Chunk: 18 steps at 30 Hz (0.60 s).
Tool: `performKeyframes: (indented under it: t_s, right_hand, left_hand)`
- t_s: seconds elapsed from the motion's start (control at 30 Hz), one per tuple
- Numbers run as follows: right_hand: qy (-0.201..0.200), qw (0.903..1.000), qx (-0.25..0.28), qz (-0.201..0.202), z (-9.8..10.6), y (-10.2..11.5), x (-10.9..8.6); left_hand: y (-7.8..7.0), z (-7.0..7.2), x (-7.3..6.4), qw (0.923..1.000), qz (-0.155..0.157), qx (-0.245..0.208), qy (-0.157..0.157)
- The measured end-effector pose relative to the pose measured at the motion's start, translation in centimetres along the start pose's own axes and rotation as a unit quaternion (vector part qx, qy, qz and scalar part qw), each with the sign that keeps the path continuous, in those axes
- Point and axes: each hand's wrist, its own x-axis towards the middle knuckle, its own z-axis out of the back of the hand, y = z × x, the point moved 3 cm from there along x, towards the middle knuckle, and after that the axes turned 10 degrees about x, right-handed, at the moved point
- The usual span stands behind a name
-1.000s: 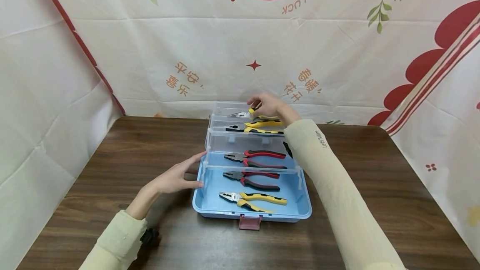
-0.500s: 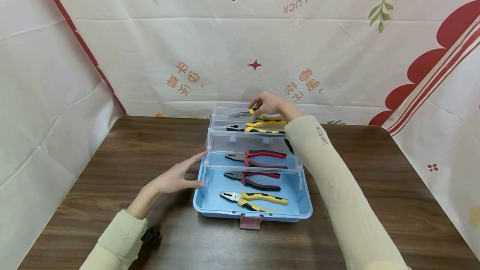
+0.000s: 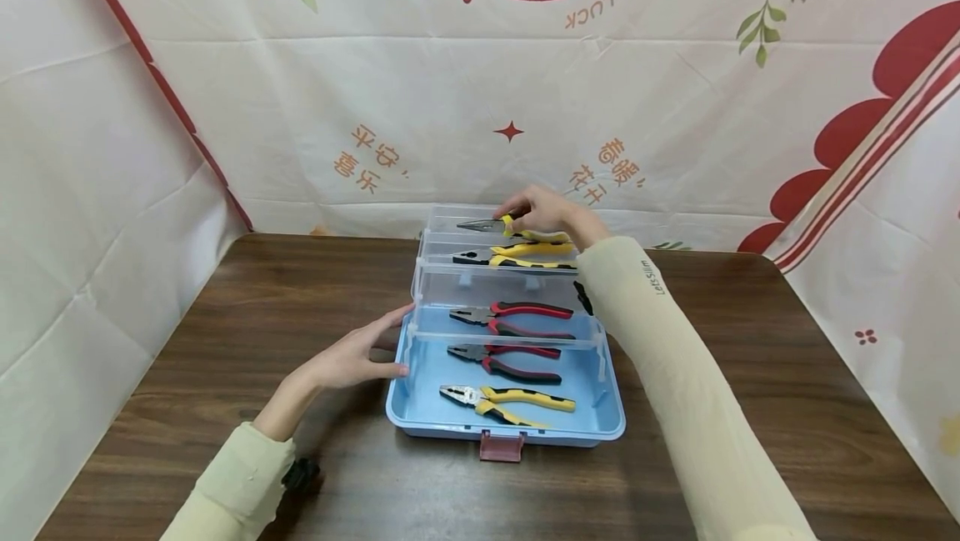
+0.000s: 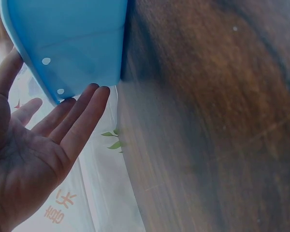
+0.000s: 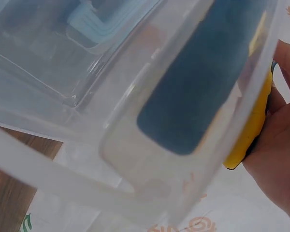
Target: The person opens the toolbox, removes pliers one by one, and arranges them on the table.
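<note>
A light blue toolbox point(image 3: 588, 412) stands with its clear tiered trays point(image 3: 480, 281) raised at the back. In the top tray area, my right hand point(image 3: 543, 209) grips yellow-and-black needle-nose pliers point(image 3: 482, 225), their slim nose pointing left. The right wrist view shows that hand point(image 5: 278, 140) round a yellow handle point(image 5: 253, 128), partly behind a clear tray wall. My left hand point(image 3: 351, 358), fingers spread, touches the box's left side. In the left wrist view its fingers lie nearly straight against the blue wall point(image 4: 82, 43).
Yellow-handled combination pliers point(image 3: 517, 254) lie in the tray below. Red-and-black pliers point(image 3: 468, 316) show at the middle, another red-and-black pair point(image 3: 521, 369) and yellow combination pliers point(image 3: 461, 394) in the base. A pink latch point(image 3: 501, 446) juts at the front. Printed cloth point(image 3: 450, 91) hangs behind the wooden table point(image 3: 285, 291).
The needle-nose pliers have turned slightly and their nose sits a little higher in my right hand's grip. My right forearm has shifted slightly right. My left hand stays at the box.
</note>
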Motion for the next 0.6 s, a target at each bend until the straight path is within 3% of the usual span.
performKeyframes:
  t_s: [0.17,0.3,0.6]
  right_hand:
    - [-0.008,0.9994,0.034,0.008,0.3,0.5,-0.7]
    - [-0.023,0.9976,0.064,0.012,0.9,-0.7,-0.4]
    - [-0.097,0.9879,0.121,0.012,2.2,-1.3,-1.2]
  left_hand:
    - [0.1,0.0,0.1,0.9998,0.002,0.018,-0.007]
    - [0.0,0.0,0.0,0.9998,-0.003,0.020,-0.009]
    - [0.0,0.0,0.0,0.9998,-0.002,0.017,-0.007]
